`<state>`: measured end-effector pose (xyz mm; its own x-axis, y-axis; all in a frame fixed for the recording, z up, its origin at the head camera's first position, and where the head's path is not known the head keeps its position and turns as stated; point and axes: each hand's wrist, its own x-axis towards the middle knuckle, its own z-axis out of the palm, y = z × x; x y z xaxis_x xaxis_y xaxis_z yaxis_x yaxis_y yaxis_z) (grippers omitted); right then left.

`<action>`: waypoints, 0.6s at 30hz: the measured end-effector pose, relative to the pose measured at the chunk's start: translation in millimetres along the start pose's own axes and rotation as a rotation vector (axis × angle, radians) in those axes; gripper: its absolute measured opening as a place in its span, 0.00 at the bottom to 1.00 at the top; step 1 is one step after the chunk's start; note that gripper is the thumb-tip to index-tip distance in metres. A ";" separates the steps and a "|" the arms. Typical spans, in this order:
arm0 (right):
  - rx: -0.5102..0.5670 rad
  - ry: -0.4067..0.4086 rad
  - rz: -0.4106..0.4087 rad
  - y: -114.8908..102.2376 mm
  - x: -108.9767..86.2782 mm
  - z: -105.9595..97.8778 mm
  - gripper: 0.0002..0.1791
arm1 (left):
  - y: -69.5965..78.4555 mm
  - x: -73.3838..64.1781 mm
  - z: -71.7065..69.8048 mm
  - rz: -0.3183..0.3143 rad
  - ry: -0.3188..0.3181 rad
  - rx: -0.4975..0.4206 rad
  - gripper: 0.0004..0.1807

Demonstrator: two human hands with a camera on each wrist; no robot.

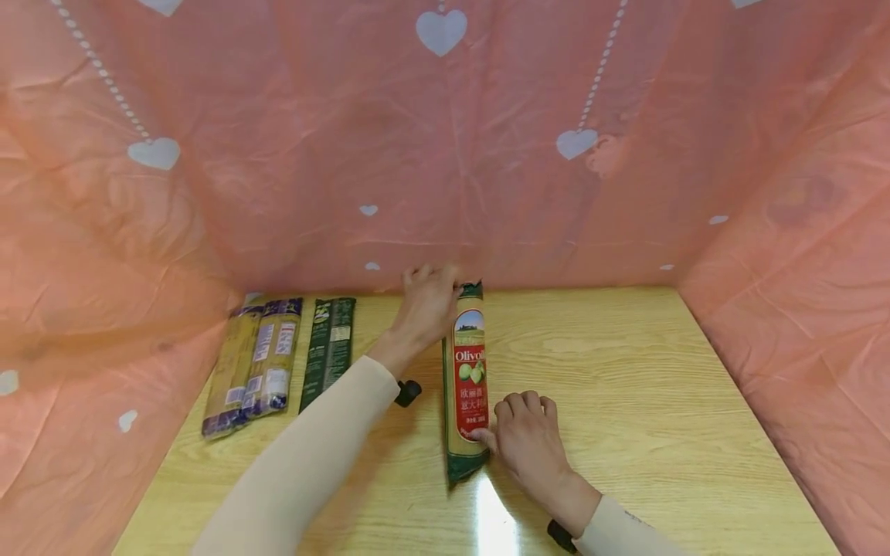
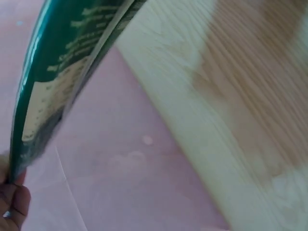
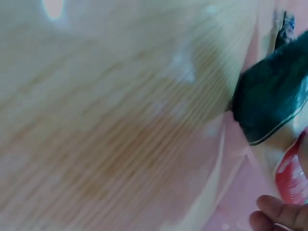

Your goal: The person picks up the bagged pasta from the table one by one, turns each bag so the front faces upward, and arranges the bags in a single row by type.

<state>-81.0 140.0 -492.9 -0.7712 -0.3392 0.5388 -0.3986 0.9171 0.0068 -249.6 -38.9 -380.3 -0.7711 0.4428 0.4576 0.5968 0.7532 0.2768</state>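
Observation:
A long spaghetti packet (image 1: pixel 470 371) with green ends and a red label stands in the middle of the wooden table, its printed front facing me. My left hand (image 1: pixel 429 303) pinches its top end. The left wrist view shows those fingers (image 2: pixel 18 204) on the tip of the packet's green back (image 2: pixel 62 62). Beside the lower end is my right hand (image 1: pixel 530 444), its thumb at the label and its other fingers apart from the packet. In the right wrist view, part of the red label (image 3: pixel 291 175) shows between thumb and fingers (image 3: pixel 279 211).
On the left of the table (image 1: pixel 626 371) lie two yellow pasta packets (image 1: pixel 232 371) with purple ends, side by side. A dark green packet (image 1: pixel 330 344) lies right of them, partly behind my left sleeve. Pink sheeting (image 1: pixel 445 170) with white hearts encloses the back and sides.

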 end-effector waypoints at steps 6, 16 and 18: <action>0.109 -0.192 0.098 -1.9 8.7 7.0 0.32 | -9.6 -12.5 -5.8 -0.003 0.024 -0.088 0.05; 0.397 -0.334 0.269 -10.2 20.2 15.2 0.26 | -19.6 -23.9 -7.2 -0.026 0.063 -0.098 0.03; 0.406 -0.312 0.282 -10.7 18.7 16.4 0.25 | -20.2 -25.1 -7.9 -0.046 0.054 -0.075 0.04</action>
<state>-99.3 120.4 -496.7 -0.9603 -0.1953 0.1991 -0.2673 0.8482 -0.4572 -240.5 -69.1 -390.7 -0.7860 0.3802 0.4875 0.5776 0.7327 0.3598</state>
